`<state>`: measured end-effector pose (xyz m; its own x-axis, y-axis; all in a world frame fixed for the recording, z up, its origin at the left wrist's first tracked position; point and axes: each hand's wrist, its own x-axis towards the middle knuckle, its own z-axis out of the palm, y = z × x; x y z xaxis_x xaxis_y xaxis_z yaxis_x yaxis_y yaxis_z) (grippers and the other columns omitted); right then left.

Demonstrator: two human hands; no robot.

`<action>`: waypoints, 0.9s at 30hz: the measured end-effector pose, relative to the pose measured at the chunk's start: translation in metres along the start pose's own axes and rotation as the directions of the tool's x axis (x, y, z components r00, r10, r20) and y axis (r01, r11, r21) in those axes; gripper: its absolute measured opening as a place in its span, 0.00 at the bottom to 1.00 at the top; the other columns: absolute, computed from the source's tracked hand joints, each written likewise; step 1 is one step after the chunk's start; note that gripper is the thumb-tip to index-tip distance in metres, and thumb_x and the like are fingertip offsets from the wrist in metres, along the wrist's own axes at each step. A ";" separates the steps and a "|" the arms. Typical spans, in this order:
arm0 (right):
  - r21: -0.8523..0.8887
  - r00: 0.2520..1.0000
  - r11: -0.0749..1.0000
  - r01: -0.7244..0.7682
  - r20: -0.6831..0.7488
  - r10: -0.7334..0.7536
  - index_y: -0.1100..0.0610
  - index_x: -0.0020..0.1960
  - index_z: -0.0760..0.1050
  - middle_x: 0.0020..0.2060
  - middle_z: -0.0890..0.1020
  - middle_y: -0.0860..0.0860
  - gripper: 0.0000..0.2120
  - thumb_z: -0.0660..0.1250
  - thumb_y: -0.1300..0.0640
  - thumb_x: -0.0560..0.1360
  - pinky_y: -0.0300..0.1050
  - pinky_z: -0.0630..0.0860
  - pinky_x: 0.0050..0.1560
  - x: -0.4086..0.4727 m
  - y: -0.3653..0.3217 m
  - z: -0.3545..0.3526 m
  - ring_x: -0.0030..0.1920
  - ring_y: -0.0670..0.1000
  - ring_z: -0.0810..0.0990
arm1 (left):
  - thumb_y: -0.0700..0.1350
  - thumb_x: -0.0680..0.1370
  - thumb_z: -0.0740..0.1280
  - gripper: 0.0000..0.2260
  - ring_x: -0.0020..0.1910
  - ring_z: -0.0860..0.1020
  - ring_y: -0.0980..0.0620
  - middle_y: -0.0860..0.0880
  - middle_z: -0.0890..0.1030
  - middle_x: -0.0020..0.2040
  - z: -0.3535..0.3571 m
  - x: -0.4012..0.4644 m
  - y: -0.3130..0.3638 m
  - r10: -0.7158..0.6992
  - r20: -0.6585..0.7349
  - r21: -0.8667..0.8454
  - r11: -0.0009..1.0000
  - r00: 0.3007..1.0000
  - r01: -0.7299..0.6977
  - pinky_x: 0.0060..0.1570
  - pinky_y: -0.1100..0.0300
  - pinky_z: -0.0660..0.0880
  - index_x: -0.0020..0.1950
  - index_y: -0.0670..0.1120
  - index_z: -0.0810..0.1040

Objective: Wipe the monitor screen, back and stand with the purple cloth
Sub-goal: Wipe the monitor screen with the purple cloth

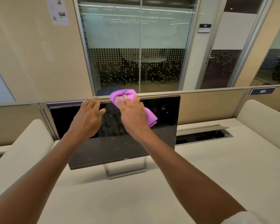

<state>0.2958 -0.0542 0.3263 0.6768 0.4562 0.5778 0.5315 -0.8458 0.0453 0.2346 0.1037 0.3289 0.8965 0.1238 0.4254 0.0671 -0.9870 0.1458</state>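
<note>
Monitor [120,143] first: it stands on a pale desk [200,175] on a silver open-frame stand [125,171], tilted, its screen [160,135] black and switched off, with smudges and specks showing across the glass. On the bottom bezel the white DELL logo [127,159] can be read.

From the head view, the purple cloth [129,96] lies bunched against the upper middle of the screen, reaching over the top edge, with a folded tail hanging down to the right. The right hand [132,113] lies on the cloth with straight fingers, pressing it flat to the glass rather than clutching it. The left hand [89,115] is released, fingers extended, its fingertips resting on the monitor's top edge to the left of the cloth, holding nothing.

Behind the monitor runs a beige partition [208,107] carrying a dark plate marked 385 [262,91]. Beyond it stands a dotted glass wall, and a door sign [204,27] whose number is too blurred to read. A printed notice [57,11] hangs on the left wall, its text illegible. An open cable hatch [200,135] sits in the desk to the right.
</note>
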 end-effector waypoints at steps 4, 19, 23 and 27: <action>0.003 0.999 0.999 0.037 0.023 -0.037 0.50 0.70 0.67 0.68 0.73 0.49 0.22 0.56 0.61 0.77 0.51 0.67 0.46 -0.002 0.025 -0.004 0.60 0.60 0.69 | 0.50 0.84 0.52 0.23 0.76 0.58 0.44 0.42 0.62 0.77 -0.001 0.000 -0.003 0.019 0.010 0.009 1.000 1.000 -0.019 0.74 0.51 0.54 0.75 0.40 0.62; 0.266 0.948 0.918 -0.296 -0.033 0.315 0.54 0.62 0.76 0.60 0.74 0.56 0.17 0.52 0.58 0.80 0.54 0.72 0.55 -0.003 0.036 -0.010 0.57 0.62 0.71 | 0.50 0.84 0.52 0.24 0.77 0.55 0.45 0.42 0.60 0.77 0.002 0.002 -0.005 0.021 0.009 0.004 1.000 1.000 -0.021 0.75 0.52 0.50 0.76 0.39 0.61; 0.140 0.998 0.989 -0.035 -0.055 0.043 0.54 0.68 0.69 0.64 0.75 0.53 0.21 0.49 0.60 0.78 0.51 0.66 0.47 0.005 -0.034 -0.007 0.61 0.60 0.68 | 0.51 0.83 0.52 0.23 0.76 0.58 0.45 0.43 0.63 0.76 0.003 0.003 -0.009 0.049 -0.001 0.009 0.999 0.999 -0.049 0.75 0.51 0.51 0.76 0.41 0.61; 0.139 1.000 0.990 0.012 0.013 -0.014 0.49 0.67 0.71 0.65 0.76 0.48 0.22 0.50 0.60 0.77 0.51 0.67 0.48 0.006 0.004 -0.007 0.59 0.59 0.69 | 0.52 0.84 0.51 0.24 0.77 0.56 0.45 0.43 0.61 0.77 0.003 0.002 -0.012 0.052 0.022 0.030 0.998 0.998 -0.053 0.75 0.52 0.50 0.77 0.41 0.59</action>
<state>0.2983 -0.0573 0.3355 0.6755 0.4717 0.5667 0.6056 -0.7934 -0.0613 0.2373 0.1157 0.3251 0.9083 0.0697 0.4124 0.0328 -0.9949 0.0959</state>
